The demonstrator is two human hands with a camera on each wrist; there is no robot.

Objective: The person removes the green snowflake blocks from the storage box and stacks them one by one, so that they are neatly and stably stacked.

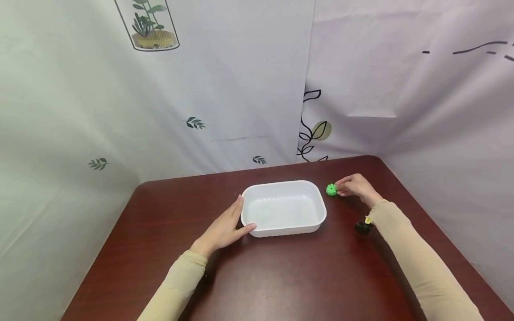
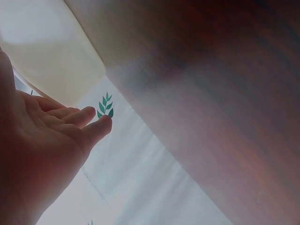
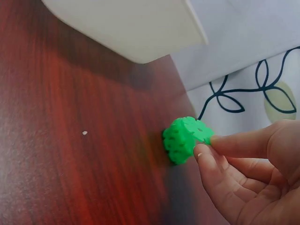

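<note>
A white plastic basin (image 1: 283, 231) with rounded corners stands on the brown table (image 1: 273, 276). My left hand (image 1: 225, 226) rests against its left end, fingers straight along the side and thumb on the near rim. To the right of the basin is a small stack of green notched discs (image 1: 331, 190). My right hand (image 1: 356, 187) pinches the top disc (image 3: 198, 128) between thumb and forefinger. In the right wrist view the rest of the stack (image 3: 177, 145) shows just under that disc, close to the table surface.
A black object (image 1: 363, 228) with a small yellow piece (image 1: 367, 220) lies beside the right sleeve. A tiny pale speck (image 3: 85, 133) is on the table. White printed cloth (image 1: 241, 89) hangs behind the table and along its sides.
</note>
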